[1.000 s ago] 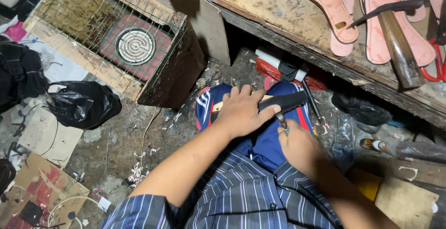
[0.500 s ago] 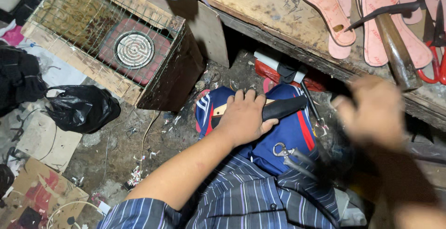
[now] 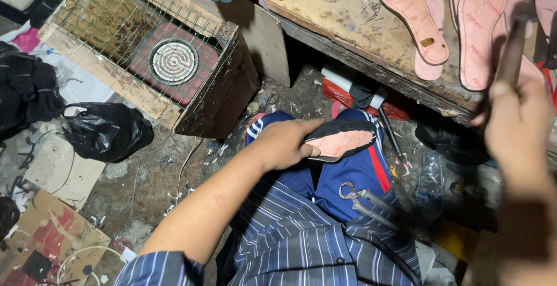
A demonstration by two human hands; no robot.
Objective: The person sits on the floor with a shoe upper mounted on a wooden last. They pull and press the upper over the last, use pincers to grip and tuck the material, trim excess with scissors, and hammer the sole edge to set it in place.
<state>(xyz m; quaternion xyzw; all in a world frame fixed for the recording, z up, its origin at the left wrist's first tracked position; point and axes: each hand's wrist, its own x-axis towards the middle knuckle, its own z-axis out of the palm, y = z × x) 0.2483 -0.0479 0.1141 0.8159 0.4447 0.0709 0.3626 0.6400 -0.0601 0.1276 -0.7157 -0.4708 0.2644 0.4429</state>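
Left hand (image 3: 283, 144) pins one black-edged pink sole (image 3: 340, 143) flat on the knee, fingers curled over its end. Right hand (image 3: 518, 124), blurry, is clenched round one hammer handle (image 3: 512, 51). One pair of pliers (image 3: 364, 199) sits in the lap.

sole (image 3: 342, 142) on lap, pliers (image 3: 362, 198) nearer, workbench (image 3: 371, 36) beyond
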